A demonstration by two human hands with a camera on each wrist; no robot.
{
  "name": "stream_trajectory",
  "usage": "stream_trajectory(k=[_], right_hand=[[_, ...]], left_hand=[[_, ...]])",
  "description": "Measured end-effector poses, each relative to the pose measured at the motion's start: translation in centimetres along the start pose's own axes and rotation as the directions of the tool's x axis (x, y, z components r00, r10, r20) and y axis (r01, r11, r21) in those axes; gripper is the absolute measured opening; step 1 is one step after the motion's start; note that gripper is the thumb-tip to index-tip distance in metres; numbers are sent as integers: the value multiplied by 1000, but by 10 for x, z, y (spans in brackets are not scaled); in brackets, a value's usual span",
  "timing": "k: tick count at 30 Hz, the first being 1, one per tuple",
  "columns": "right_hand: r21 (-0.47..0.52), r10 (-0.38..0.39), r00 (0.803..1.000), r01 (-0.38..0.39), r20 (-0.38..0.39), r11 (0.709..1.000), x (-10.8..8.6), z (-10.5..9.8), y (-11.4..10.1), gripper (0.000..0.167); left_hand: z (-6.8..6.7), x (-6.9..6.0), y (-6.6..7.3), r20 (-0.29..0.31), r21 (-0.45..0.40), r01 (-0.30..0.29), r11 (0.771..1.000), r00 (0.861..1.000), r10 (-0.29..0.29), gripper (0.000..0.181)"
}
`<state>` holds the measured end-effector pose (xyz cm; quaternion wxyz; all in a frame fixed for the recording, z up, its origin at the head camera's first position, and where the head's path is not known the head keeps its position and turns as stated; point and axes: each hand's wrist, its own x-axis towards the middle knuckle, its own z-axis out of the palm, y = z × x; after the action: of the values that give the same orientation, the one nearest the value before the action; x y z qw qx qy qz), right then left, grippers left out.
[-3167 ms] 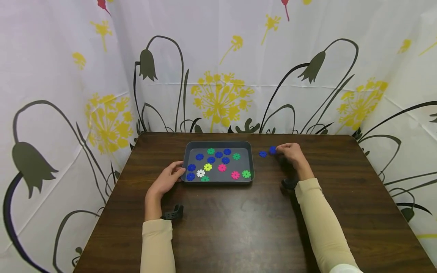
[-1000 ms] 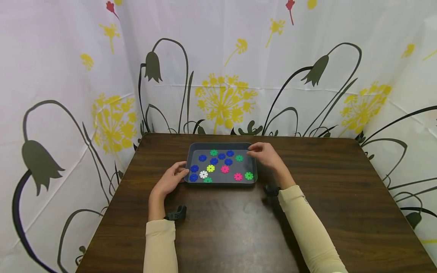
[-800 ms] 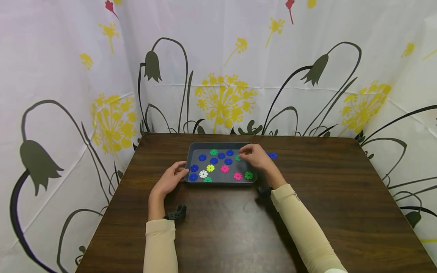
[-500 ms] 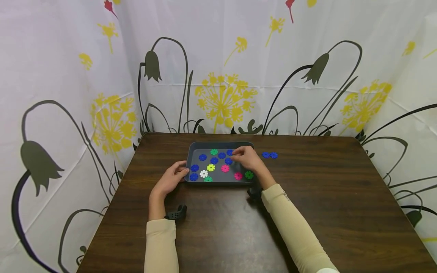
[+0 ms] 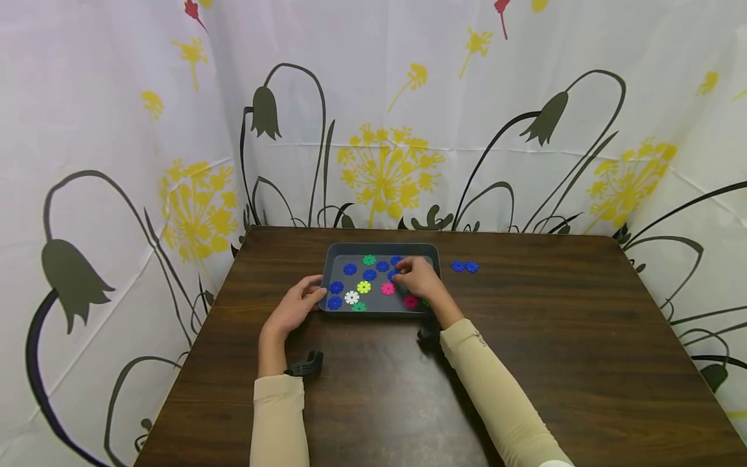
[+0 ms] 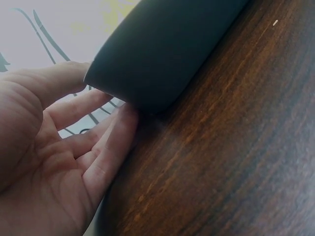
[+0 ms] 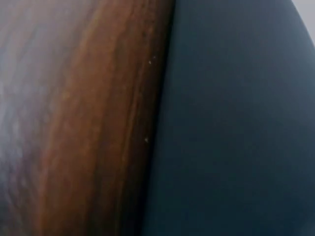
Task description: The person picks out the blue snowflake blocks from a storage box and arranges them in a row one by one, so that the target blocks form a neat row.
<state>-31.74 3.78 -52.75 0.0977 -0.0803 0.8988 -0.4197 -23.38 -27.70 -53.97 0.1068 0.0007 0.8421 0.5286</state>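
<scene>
In the head view a dark grey tray (image 5: 380, 314) holds several notched plastic discs: blue, green, pink, a yellow disc (image 5: 364, 287) and a white disc (image 5: 351, 297). My left hand (image 5: 292, 309) grips the tray's left side; the left wrist view shows the thumb at the rim and fingers against the tray wall (image 6: 162, 54). Inside the tray, the fingertips of my right hand (image 5: 421, 280) are at a blue disc (image 5: 392, 275), partly covering it. Whether they pinch it cannot be told. The right wrist view shows the tray's outer wall (image 7: 231, 123), no fingers.
Right of the tray, a blue disc (image 5: 458, 266) and another blue disc (image 5: 472, 266) lie side by side on the dark wooden table (image 5: 373, 389). A flower-patterned curtain (image 5: 382, 78) hangs behind the table's back edge.
My right hand has moved left from the table into the tray, after leaving a blue disc beside the other one. My left hand stays on the tray. The head view has shifted slightly.
</scene>
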Motion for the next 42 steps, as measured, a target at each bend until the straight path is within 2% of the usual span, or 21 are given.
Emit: stream_trajectory(k=[9, 19, 28, 35, 42], right_hand=[[-89, 24, 999, -26, -28, 996, 1, 5, -3, 35], [-100, 30, 998, -35, -52, 994, -1, 6, -4, 31], [-101, 39, 997, -45, -63, 994, -8, 4, -6, 28], [-151, 54, 995, -67, -88, 986, -10, 2, -8, 14], [-147, 42, 995, -55, -85, 988, -13, -1, -14, 6]], left_hand=[[1, 1, 0, -6, -14, 10, 1000, 1000, -10, 60], [0, 0, 3, -8, -33, 12, 999, 1000, -12, 59], [2, -1, 0, 6, -30, -11, 999, 1000, 11, 57], [1, -1, 1, 3, -30, -11, 999, 1000, 11, 57], [0, -3, 1, 1, -26, -6, 1000, 1000, 6, 59]])
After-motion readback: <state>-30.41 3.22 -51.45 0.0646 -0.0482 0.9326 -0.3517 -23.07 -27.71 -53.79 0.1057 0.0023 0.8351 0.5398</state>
